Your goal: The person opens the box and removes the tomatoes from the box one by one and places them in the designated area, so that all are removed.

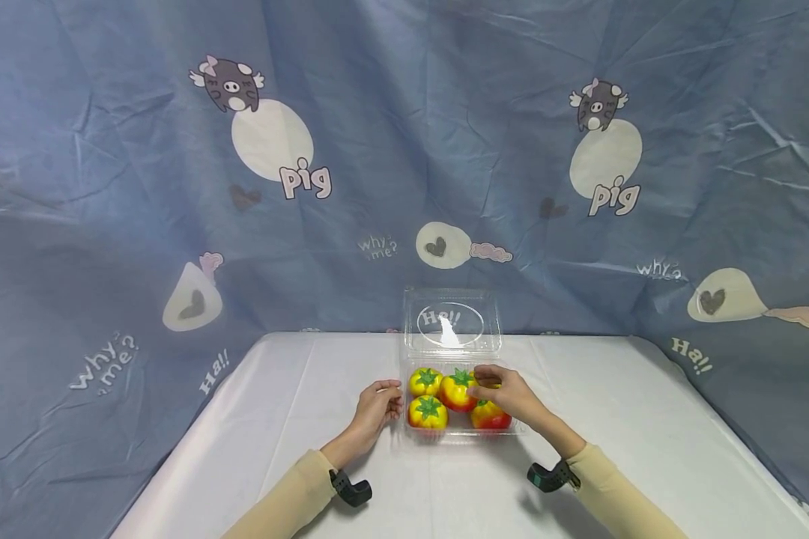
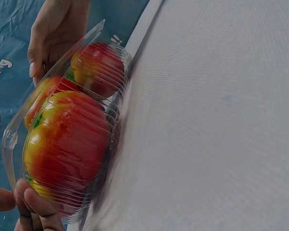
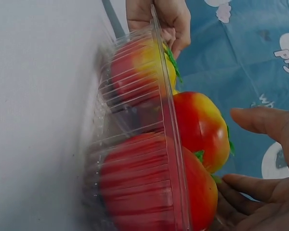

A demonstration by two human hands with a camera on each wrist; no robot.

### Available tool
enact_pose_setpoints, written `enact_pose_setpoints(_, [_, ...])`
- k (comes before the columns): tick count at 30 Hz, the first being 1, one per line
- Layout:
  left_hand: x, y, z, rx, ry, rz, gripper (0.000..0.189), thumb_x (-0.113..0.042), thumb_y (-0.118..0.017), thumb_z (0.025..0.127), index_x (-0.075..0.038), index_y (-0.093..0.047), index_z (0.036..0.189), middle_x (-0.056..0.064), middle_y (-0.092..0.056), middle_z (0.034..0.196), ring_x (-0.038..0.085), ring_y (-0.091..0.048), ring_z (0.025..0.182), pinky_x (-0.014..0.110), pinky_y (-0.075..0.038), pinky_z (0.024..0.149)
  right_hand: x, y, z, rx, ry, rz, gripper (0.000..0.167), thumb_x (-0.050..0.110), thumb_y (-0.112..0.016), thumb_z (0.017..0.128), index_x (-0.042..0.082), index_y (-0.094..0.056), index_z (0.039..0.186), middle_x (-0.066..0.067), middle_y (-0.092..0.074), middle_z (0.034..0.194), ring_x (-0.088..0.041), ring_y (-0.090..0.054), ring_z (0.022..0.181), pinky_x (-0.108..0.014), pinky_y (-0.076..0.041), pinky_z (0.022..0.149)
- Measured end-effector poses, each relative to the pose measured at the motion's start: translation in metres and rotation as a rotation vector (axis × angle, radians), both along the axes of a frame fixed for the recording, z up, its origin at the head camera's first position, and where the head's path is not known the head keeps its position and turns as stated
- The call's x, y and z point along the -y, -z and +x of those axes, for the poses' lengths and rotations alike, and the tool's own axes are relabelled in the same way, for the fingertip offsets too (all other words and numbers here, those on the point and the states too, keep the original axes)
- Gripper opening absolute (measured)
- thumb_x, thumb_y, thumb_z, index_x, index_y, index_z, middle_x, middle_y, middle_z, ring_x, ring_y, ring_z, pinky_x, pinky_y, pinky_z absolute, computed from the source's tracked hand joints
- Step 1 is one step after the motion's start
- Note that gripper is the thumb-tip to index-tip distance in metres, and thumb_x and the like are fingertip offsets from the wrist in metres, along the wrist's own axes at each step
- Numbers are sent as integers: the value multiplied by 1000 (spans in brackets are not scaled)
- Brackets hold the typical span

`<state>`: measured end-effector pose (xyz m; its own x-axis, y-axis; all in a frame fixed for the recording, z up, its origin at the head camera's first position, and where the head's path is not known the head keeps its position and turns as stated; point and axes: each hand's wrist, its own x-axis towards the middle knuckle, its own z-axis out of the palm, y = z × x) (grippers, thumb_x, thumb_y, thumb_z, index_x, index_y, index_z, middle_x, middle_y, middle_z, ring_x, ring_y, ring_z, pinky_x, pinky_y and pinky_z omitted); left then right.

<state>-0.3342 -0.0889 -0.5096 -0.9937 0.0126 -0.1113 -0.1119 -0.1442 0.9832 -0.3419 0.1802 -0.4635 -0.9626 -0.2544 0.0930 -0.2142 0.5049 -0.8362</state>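
Standing just below the centre of the head frame, a clear plastic container (image 1: 460,432) is set on the white tabletop (image 1: 297,404). Its lid (image 1: 452,322) is folded back toward the blue curtain (image 1: 371,135), presumably so that the tray can be reached from above.

Four toy fruits, yellow to red with green leafy tops, are counted with certainty. The back-left fruit (image 1: 425,382) and front-left fruit (image 1: 428,413) are lined up along the left wall, leafy tops upward. The middle fruit (image 1: 457,392) is shown above the rim in the right wrist frame; it may be propped by its neighbours, as little floor seems to be left. The front-right fruit (image 1: 492,416) is seated in the lower right corner of the tray. Yellow is glimpsed between the fingers of the right hand; whether a fifth fruit is hidden there cannot be told.

The left hand (image 1: 376,408) is positioned at the container's left wall, fingers loosely bent and no fruit held. A light steadying role is inferred; how firmly the wall is touched is not shown.

The right hand (image 1: 512,393) is held over the right half of the tray, thumb and fingers spread apart and unclenched. Such spacing would suit a round fruit. No firm grasp is seen; fingertip contact cannot be confirmed.
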Motion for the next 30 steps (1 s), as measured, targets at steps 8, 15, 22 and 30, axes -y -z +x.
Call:
enact_pose_setpoints(8, [1,-19,12,0,47,12,41,-3,-51,89,16,-43,125,7,-57,79,14,-51,66,26,-46,60,6,7,-1,-8,8,41,57,24,-78,78,-3,-59,124,-14,-66,113,-24,-62,100,-37,-54,87])
enact_pose_setpoints(15, [-1,-30,23,-8,42,13,41,-3,-50,89,16,-43,125,7,-57,79,13,-52,66,25,-46,60,11,11,-1,-42,43,99,60,25,-81,75,-2,-60,124,-13,-65,112,-22,-62,98,-39,-53,88])
enact_pose_setpoints(22, [-1,-27,21,-5,40,23,41,-2,-51,89,16,-43,124,6,-57,77,13,-52,64,25,-46,59,16,10,0,-38,79,159,61,29,-84,71,0,-63,121,-11,-62,110,-21,-59,95,-43,-51,91])
enact_pose_setpoints(30, [-1,-29,21,-12,37,13,40,-2,-51,89,16,-43,124,6,-57,77,13,-52,65,25,-46,60,16,8,1,-39,77,143,64,29,-85,70,0,-61,122,-10,-65,110,-19,-61,96,-39,-52,89])
